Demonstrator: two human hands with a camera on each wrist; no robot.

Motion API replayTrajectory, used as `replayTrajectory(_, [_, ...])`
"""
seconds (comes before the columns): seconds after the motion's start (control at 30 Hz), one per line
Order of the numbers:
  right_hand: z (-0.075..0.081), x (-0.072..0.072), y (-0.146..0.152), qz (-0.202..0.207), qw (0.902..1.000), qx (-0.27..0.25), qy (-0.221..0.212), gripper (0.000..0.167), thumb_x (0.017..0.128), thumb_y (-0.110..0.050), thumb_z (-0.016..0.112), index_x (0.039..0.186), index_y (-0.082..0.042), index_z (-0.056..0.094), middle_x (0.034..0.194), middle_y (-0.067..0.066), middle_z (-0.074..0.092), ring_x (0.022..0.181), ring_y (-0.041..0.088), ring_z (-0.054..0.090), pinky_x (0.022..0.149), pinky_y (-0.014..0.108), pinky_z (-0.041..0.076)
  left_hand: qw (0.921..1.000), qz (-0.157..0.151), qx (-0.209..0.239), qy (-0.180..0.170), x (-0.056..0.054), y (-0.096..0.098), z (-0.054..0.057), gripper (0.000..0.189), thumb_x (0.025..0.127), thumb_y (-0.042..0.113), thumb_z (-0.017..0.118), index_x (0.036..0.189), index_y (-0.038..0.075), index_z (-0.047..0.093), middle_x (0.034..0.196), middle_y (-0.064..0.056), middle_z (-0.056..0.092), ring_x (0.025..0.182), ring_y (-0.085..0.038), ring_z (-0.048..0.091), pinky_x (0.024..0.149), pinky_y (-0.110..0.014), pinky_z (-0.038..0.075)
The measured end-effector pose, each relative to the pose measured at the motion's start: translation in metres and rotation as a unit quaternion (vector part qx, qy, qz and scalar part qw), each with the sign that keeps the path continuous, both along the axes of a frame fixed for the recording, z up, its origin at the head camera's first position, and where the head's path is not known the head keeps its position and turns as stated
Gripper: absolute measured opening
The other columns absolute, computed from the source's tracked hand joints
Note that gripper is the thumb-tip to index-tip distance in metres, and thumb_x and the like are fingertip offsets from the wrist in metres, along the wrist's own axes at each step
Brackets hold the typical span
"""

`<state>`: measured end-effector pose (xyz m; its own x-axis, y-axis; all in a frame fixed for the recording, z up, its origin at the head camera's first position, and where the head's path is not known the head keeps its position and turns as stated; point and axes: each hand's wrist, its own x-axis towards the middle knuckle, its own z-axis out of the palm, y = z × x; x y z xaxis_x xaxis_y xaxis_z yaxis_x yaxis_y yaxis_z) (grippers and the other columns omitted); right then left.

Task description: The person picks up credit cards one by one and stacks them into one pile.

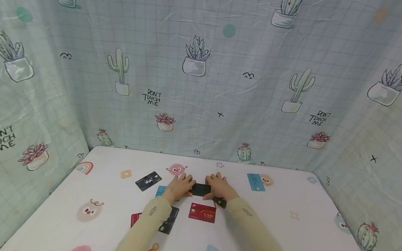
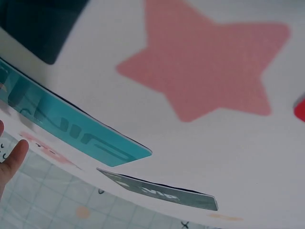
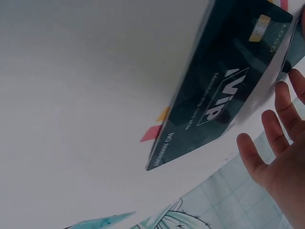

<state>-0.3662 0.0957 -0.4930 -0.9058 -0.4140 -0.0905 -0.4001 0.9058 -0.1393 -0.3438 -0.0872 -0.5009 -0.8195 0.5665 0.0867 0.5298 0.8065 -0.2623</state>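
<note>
A black card (image 1: 201,190) sits between the two hands, in the middle of the table. My left hand (image 1: 179,186) grips its left end, and my right hand (image 1: 219,187) grips its right end. In the right wrist view, the thumb side of the right hand (image 3: 283,152) is cut off at the frame edge beside a dark card (image 3: 296,45). Another black VIP card (image 3: 224,81) lies below the right wrist. The left wrist view catches only fingers (image 2: 14,160) at its edge. By the left hand lies a blue VIP card (image 2: 81,126), partly covered in the head view.
Nearer me lies a red VIP card (image 1: 202,212). A black card (image 1: 171,221) and a red card (image 1: 135,218) are partly under the left sleeve. Further left is a black VIP card (image 1: 148,181); a blue card (image 1: 256,182) lies back right. Patterned cloth (image 1: 205,88) encloses the table.
</note>
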Motion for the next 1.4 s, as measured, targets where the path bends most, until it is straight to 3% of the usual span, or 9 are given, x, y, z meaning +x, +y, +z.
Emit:
replayTrajectory(0.23, [0.003, 0.0, -0.001, -0.001, 1.0, 0.001, -0.009, 0.054, 0.063, -0.045, 0.074, 0.099, -0.013, 0.052, 0.093, 0.006, 0.05, 0.09, 0.021, 0.037, 0.084, 0.045, 0.037, 0.9999, 0.004, -0.01, -0.003, -0.002, 0.001, -0.001, 0.049, 0.082, 0.047, 0.051, 0.123, 0.02, 0.046, 0.119, -0.001, 0.047, 0.105, -0.018, 0.043, 0.093, -0.041, 0.043])
replayTrajectory(0.43, [0.002, 0.0, -0.001, -0.007, 0.9998, -0.012, -0.011, 0.054, 0.063, -0.045, 0.075, 0.098, -0.012, 0.05, 0.095, 0.007, 0.051, 0.091, 0.021, 0.037, 0.088, 0.048, 0.037, 0.9999, 0.007, -0.007, -0.013, 0.0, 0.001, -0.001, 0.052, 0.083, 0.046, 0.052, 0.127, 0.02, 0.044, 0.123, -0.002, 0.047, 0.108, -0.02, 0.043, 0.095, -0.042, 0.042])
replayTrajectory(0.6, [0.001, 0.0, 0.001, -0.008, 0.9994, -0.031, -0.013, 0.053, 0.063, -0.043, 0.075, 0.097, -0.012, 0.05, 0.095, 0.006, 0.052, 0.09, 0.021, 0.037, 0.087, 0.049, 0.036, 1.0, 0.004, -0.006, 0.004, 0.0, 0.001, -0.004, 0.053, 0.083, 0.046, 0.053, 0.127, 0.02, 0.044, 0.122, -0.003, 0.048, 0.108, -0.019, 0.044, 0.094, -0.041, 0.043])
replayTrajectory(0.8, [0.0, 0.001, 0.003, -0.003, 0.9988, -0.048, -0.008, 0.052, 0.064, -0.041, 0.076, 0.098, -0.012, 0.05, 0.095, 0.005, 0.054, 0.089, 0.02, 0.036, 0.083, 0.045, 0.036, 0.9989, -0.002, -0.036, 0.031, -0.003, 0.001, -0.006, 0.053, 0.084, 0.048, 0.049, 0.13, 0.022, 0.042, 0.124, -0.001, 0.047, 0.109, -0.018, 0.043, 0.096, -0.039, 0.041])
replayTrajectory(1.07, [0.0, 0.008, 0.006, 0.028, 0.9975, -0.056, 0.032, 0.053, 0.065, -0.041, 0.075, 0.102, -0.014, 0.049, 0.1, 0.005, 0.053, 0.092, 0.02, 0.036, 0.082, 0.043, 0.037, 0.9957, -0.034, -0.056, 0.065, 0.001, -0.002, -0.002, 0.052, 0.084, 0.05, 0.048, 0.126, 0.021, 0.046, 0.118, -0.001, 0.05, 0.106, -0.017, 0.046, 0.093, -0.036, 0.042])
replayTrajectory(1.4, [-0.001, 0.014, 0.007, 0.067, 0.9928, -0.017, 0.097, 0.058, 0.067, -0.047, 0.072, 0.112, -0.017, 0.052, 0.105, 0.004, 0.051, 0.096, 0.02, 0.036, 0.086, 0.043, 0.038, 0.9904, -0.059, -0.076, 0.1, 0.005, -0.005, 0.001, 0.053, 0.085, 0.051, 0.047, 0.127, 0.019, 0.047, 0.115, -0.002, 0.053, 0.104, -0.017, 0.049, 0.089, -0.034, 0.044])
